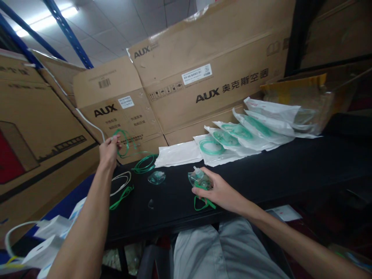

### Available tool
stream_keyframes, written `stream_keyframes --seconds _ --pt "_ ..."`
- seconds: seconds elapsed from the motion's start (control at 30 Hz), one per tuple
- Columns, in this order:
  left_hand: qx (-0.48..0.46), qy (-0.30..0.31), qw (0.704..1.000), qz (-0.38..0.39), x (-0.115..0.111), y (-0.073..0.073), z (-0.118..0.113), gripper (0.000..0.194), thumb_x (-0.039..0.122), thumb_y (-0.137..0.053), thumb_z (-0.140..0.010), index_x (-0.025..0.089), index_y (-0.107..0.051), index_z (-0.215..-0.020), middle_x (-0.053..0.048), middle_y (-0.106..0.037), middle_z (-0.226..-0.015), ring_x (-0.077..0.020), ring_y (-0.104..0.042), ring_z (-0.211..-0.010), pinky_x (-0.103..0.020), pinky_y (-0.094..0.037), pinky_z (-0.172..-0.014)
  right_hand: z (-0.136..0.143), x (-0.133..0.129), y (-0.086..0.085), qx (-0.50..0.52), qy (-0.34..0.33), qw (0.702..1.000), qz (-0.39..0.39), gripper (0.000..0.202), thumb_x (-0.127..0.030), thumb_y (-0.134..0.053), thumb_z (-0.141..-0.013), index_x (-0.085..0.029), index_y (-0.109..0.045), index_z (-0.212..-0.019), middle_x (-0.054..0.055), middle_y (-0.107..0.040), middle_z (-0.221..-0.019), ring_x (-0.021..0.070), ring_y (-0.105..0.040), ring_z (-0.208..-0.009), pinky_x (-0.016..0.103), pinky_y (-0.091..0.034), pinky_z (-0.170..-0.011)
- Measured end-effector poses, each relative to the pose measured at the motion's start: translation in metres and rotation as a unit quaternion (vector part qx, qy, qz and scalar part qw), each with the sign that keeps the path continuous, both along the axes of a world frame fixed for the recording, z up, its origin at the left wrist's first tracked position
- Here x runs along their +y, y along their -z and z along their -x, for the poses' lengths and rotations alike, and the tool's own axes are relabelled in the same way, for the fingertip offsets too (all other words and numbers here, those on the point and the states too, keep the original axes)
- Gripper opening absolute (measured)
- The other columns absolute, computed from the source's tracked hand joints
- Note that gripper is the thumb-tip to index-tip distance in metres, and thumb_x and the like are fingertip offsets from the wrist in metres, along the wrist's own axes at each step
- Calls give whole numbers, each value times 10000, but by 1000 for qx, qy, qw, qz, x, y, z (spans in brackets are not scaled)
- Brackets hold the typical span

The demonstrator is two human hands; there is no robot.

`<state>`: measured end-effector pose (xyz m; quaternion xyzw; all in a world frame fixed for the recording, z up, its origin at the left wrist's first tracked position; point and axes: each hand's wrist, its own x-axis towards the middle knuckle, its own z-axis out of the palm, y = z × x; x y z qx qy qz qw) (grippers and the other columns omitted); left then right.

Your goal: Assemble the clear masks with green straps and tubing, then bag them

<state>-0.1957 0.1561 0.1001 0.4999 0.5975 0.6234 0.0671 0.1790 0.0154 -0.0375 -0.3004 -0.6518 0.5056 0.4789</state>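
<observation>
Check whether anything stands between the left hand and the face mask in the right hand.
Apart from the green tubing it holds, nothing visible blocks the left hand from the face mask. A green coil and a clear plastic piece lie low on the black table between them.

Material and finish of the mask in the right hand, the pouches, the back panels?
Mask: clear plastic, likely soft, glossy; see-through with highlights.
Pouches: thin plastic film, perhaps paper-backed; green coils show through the fronts, edges crease.
Back panels: corrugated cardboard by the look, matte brown; printed, with folds and torn edges.
</observation>
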Motion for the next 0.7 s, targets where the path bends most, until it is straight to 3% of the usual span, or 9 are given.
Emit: stream_keyframes --seconds 0.17,0.37,0.47,0.53,0.6,0.7 --pt "17 53 991 -120 -10 -61 -33 212 283 -541 -1020 101 -650 -1036 60 -518 -662 -38 -429 -556 -187 -465 -598 1 1 2 -1 1 1000 4 253 -332 -738 -814 -216 -555 -944 -34 -554 -797 121 -523 -671 224 -437 -581" --pt "65 133 963 -224 -31 -140 -79 313 250 -419 -1076 15 -608 -1159 35 -530 -749 8 -429 -581 -206 -502 -715 2 4 5 4 -3 1000 22 271 -354 -745 -816 -218 -545 -941 -47 -553 -780 111 -531 -634 224 -437 -557" --pt "96 161 951 -245 -38 -169 -98 319 224 -389 -1078 2 -592 -1185 37 -541 -798 26 -456 -601 -290 -515 -823 3 2 0 36 -6 999 31 307 -369 -765 -801 -208 -556 -960 -34 -595 -805 115 -571 -649 241 -467 -606" --pt "112 175 947 -246 -42 -178 -112 320 227 -413 -1065 1 -596 -1198 32 -532 -834 24 -485 -628 -353 -509 -886 2 -2 -6 71 2 996 53 338 -398 -778 -784 -199 -563 -953 -15 -628 -820 124 -597 -662 247 -477 -612" --pt "122 193 944 -240 -48 -174 -128 314 228 -444 -1047 6 -615 -1190 24 -524 -845 10 -516 -652 -371 -509 -902 -1 -8 -11 108 17 988 106 370 -438 -779 -773 -199 -564 -957 -9 -634 -773 132 -590 -628 237 -459 -537" --pt "117 195 948 -222 -63 -143 -158 258 215 -497 -1024 58 -672 -1130 15 -549 -786 -30 -528 -624 -309 -519 -814 -13 -19 -15 156 43 968 191 384 -446 -782 -765 -202 -576 -978 -3 -630 -737 140 -575 -610 213 -421 -447"
